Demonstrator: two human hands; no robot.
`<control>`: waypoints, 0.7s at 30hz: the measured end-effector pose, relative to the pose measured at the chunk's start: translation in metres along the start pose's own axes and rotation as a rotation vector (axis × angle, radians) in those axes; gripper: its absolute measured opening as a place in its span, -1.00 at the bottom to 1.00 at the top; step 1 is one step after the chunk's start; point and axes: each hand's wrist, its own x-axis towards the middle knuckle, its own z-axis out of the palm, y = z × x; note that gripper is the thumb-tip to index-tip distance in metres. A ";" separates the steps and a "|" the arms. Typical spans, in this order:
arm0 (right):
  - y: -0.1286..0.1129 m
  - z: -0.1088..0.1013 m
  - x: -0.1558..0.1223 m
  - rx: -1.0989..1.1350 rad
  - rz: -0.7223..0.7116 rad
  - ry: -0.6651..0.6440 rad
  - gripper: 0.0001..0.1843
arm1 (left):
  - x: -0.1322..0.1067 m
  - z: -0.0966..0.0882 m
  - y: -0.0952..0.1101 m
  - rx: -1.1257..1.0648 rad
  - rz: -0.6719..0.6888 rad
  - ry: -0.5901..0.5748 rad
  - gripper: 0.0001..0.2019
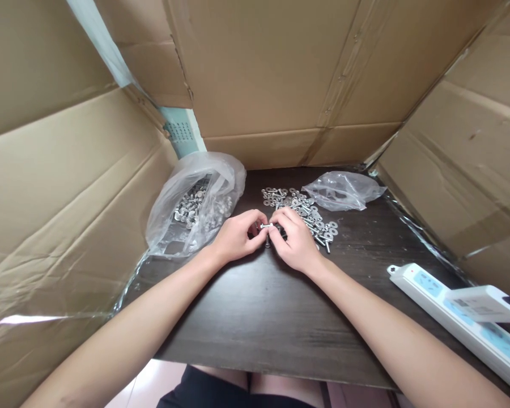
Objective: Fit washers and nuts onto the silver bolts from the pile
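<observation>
Item: one small silver bolt, lying roughly level along the 9-to-3 o'clock line, between the fingertips of two bare hands, near the centre of the view. Right hand: thumb and forefinger together, clamped on the bolt's 3 o'clock end. Left hand: thumb and forefinger curved about the 9 o'clock end, a small opening between these fingers; whether they grip the metal or merely steady it, cannot tell. Directly below the bolt, at 6 o'clock, a further small metal piece, form unclear. Remaining stock, bearings taken from the bolt: at 2 o'clock, just beyond the right hand, a loose spread of bolts and washers, partly hidden by that hand; farther out at 2 o'clock, a crumpled clear plastic bag; toward 10 o'clock, beside the left hand, a larger translucent bag, mouth open, holding many metal pieces. At 4 o'clock, well apart, a white power strip with a white plug-in unit on it. Support: dark wood-grained worktop, its near edge at 6 o'clock. Surround: brown cardboard at 9, 12 and 3 o'clock; pale printed sheet at 11 o'clock.
</observation>
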 end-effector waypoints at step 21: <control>0.000 -0.002 0.000 0.016 0.006 -0.045 -0.83 | -0.001 0.000 -0.001 0.013 0.026 0.006 -0.93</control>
